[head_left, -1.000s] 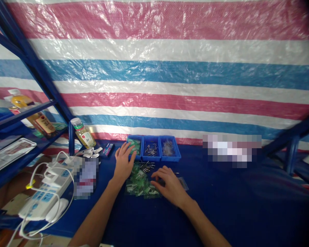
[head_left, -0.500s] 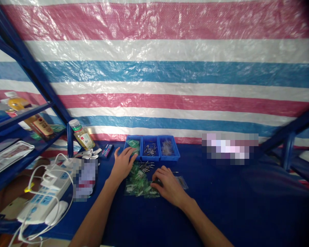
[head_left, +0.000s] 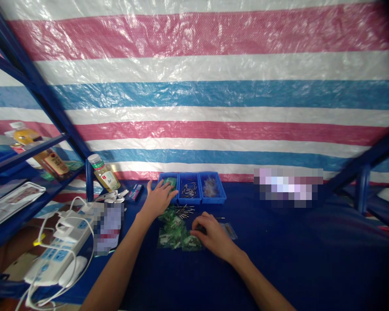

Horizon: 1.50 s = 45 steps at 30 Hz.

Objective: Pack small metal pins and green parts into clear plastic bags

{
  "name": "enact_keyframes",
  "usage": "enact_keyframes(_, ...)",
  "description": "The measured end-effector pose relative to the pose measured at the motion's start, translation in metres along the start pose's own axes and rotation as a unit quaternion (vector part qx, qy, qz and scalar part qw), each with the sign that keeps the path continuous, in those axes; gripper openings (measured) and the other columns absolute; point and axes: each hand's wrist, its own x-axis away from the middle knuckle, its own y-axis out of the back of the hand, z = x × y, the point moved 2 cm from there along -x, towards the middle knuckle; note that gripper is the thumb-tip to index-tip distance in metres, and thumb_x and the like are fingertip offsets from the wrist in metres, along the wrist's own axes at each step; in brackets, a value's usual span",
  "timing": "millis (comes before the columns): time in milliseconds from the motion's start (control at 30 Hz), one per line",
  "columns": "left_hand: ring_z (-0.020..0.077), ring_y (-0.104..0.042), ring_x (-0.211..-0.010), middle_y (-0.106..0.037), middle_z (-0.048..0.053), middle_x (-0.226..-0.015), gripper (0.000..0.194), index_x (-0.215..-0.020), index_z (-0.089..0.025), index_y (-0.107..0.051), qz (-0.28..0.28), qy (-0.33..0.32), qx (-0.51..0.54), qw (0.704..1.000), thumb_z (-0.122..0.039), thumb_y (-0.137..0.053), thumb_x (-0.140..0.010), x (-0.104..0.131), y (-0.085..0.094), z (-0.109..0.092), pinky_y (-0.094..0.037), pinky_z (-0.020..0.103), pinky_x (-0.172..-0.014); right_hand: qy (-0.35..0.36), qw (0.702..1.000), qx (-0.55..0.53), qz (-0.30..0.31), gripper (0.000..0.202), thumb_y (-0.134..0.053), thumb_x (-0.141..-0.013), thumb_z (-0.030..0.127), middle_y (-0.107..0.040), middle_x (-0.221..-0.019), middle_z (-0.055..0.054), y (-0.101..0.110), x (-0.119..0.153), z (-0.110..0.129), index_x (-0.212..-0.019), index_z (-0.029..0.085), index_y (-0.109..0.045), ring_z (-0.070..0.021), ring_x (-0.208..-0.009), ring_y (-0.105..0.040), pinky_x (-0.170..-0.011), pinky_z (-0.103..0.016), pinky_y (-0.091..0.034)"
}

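We spread our left hand (head_left: 159, 200), loose, over the leftmost blue bin (head_left: 168, 174) – our curled right hand (head_left: 213, 232)'s hold we cannot tell – while green packets (head_left: 173, 235), inside and before that bin, seem light, slippery, best edge-pinched.

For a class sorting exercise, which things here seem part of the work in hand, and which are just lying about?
Likely in use: green packets, metal pins, three blue trays, clear packet.
Probably lying about: power strip, dark box, bottle near it.
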Motion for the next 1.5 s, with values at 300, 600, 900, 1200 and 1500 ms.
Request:
enact_keyframes(300,0.0292,-0.059,-0.120,-0.068,0.007,-0.128,0.036,-0.117,-0.028,-0.070,0.019,-0.031,-0.036,0.999,-0.044,-0.040,-0.105,-0.002,-0.004,0.002,-0.017,0.061,-0.118,-0.057,0.986,-0.159,-0.012,0.011,-0.067,-0.088,0.024,-0.063,-0.071,0.001,0.010,-0.005,-0.005,-0.078,0.018,-0.066,-0.0145,-0.066,-0.055,-0.062,-0.026,-0.038)
enact_keyframes(600,0.0293,-0.042,-0.139,-0.058,0.010,-0.140,0.034,-0.133,-0.025,-0.061,-0.092,-0.044,0.041,0.994,-0.035,-0.051,-0.102,0.017,0.023,-0.036,-0.027,0.052,-0.116,-0.082,0.960,-0.264,-0.053,0.022,-0.070,-0.086,0.038,-0.058,-0.067,0.003,0.013,-0.006,-0.021,-0.081,0.018,-0.064,-0.0130,-0.060,-0.051,-0.058,-0.025,-0.038)
enact_keyframes(900,0.0211,-0.066,-0.099,-0.075,0.002,-0.097,0.048,-0.139,-0.023,-0.054,-0.031,-0.069,0.268,0.960,-0.034,-0.067,-0.094,0.049,0.015,-0.075,-0.040,0.042,-0.104,-0.085,0.927,-0.330,-0.155,0.031,-0.075,-0.083,0.048,-0.061,-0.068,0.000,0.017,-0.004,-0.012,-0.081,0.019,-0.065,-0.0143,-0.055,-0.052,-0.056,-0.028,-0.041)
enact_keyframes(1200,0.0205,-0.068,-0.099,-0.075,0.005,-0.107,0.008,-0.092,-0.020,-0.069,-0.124,-0.032,0.316,0.940,-0.027,-0.067,-0.094,0.057,0.001,-0.072,-0.045,0.040,-0.100,-0.075,0.947,-0.302,-0.080,0.025,-0.074,-0.085,0.043,-0.058,-0.070,0.002,0.012,-0.004,-0.011,-0.089,0.019,-0.067,-0.0144,-0.063,-0.052,-0.061,-0.027,-0.041)
enact_keyframes(1500,0.0221,-0.061,-0.109,-0.072,0.009,-0.110,0.031,-0.116,-0.022,-0.071,-0.089,-0.121,0.313,0.938,-0.012,-0.046,-0.101,0.055,0.005,-0.073,-0.049,0.042,-0.097,-0.075,0.902,-0.403,-0.138,0.036,-0.077,-0.083,0.046,-0.057,-0.069,0.005,0.013,-0.003,-0.009,-0.102,0.025,-0.055,-0.0112,-0.050,-0.050,-0.048,-0.023,-0.037)
